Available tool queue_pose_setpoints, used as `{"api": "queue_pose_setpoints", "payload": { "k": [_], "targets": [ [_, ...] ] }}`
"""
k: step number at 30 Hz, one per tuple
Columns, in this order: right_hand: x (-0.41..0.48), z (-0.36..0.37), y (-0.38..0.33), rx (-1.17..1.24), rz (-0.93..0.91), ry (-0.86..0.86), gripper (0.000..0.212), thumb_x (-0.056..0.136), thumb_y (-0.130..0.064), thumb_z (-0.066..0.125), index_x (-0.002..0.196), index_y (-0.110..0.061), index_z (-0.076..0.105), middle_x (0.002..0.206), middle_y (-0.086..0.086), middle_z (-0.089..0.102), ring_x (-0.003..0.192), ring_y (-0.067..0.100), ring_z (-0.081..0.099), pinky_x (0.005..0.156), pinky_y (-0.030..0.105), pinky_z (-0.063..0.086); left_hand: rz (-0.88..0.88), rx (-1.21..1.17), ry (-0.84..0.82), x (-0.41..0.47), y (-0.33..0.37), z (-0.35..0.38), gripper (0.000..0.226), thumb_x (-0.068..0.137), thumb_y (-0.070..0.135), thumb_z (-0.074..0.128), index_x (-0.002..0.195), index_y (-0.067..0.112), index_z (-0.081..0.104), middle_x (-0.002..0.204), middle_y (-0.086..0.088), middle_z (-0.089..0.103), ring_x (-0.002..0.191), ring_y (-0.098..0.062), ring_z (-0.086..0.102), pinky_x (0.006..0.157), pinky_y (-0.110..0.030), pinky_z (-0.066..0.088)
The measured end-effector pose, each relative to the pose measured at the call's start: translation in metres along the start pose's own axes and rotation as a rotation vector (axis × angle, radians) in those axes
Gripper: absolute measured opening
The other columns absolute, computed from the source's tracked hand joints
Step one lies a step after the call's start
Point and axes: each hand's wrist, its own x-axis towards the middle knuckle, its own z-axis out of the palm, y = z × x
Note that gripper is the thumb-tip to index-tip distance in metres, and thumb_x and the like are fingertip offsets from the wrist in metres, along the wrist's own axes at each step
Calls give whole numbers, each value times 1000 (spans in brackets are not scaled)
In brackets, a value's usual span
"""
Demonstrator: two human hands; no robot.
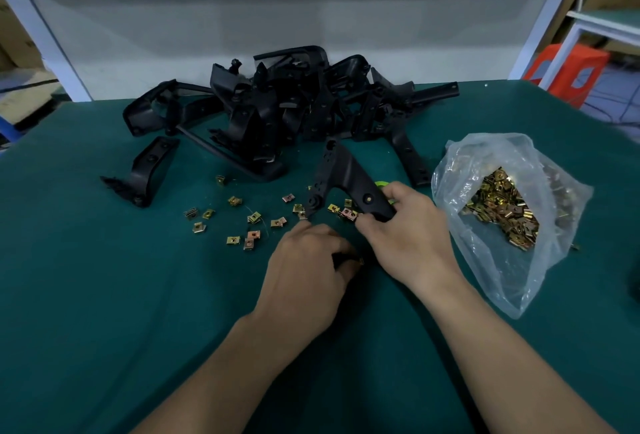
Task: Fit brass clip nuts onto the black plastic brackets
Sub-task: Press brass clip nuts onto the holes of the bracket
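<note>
Left grip (308, 260): the fingertips fold under, out of my sight, round a dark piece (341, 257) with a brass glint (361, 261); I can't tell what either is.
Right grip (405, 229): covers the near end of the bracket (346, 174) it holds.
Green thing (381, 185): only a sliver shows behind the right grip.
Bag (519, 281): the clip nuts (502, 205) under its plastic folds are blurred.
Bracket pile (277, 104): too tangled for me to count.
Right edge: a dark object (636, 281), cut off and blurred.

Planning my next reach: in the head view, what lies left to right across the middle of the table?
Lone bracket → loose clip nuts → right hand → bag of clip nuts.
</note>
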Motion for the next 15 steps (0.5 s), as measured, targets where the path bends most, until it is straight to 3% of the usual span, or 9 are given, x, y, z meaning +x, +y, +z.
{"api": "queue_pose_setpoints", "payload": {
  "k": [4,9,12,15],
  "targets": [
    [1,-1,-1,18,7,-2,21,66,-44,60,82,-31,62,67,-11,66,68,12,62,61,34,50,-2,-38,-11,-3,4,-3,9,95,24,69,95,21,77,91,10,68,93,-11,53,88,-31,41],
    [0,-2,2,-67,-53,-17,22,67,-31,74,85,-33,60,66,-13,64,65,10,61,59,34,51,-243,-461,47,-9,4,-33,21,96,21,66,80,32,75,68,11,75,62,-4,70,56,-13,49],
    [-3,2,3,-112,-116,-29,20,71,-24,69,73,-31,50,63,-7,55,59,15,54,53,34,41,-308,-564,247,-3,-13,-59,21,92,21,66,79,33,77,71,5,77,67,-9,76,56,-16,55],
    [-6,7,1,-196,-168,-64,26,74,-24,68,75,-31,43,63,-7,52,61,22,53,52,33,36,-459,-815,330,4,-35,-69,20,93,11,68,75,15,77,78,-8,78,75,-21,78,59,-22,58]
  ]
}}
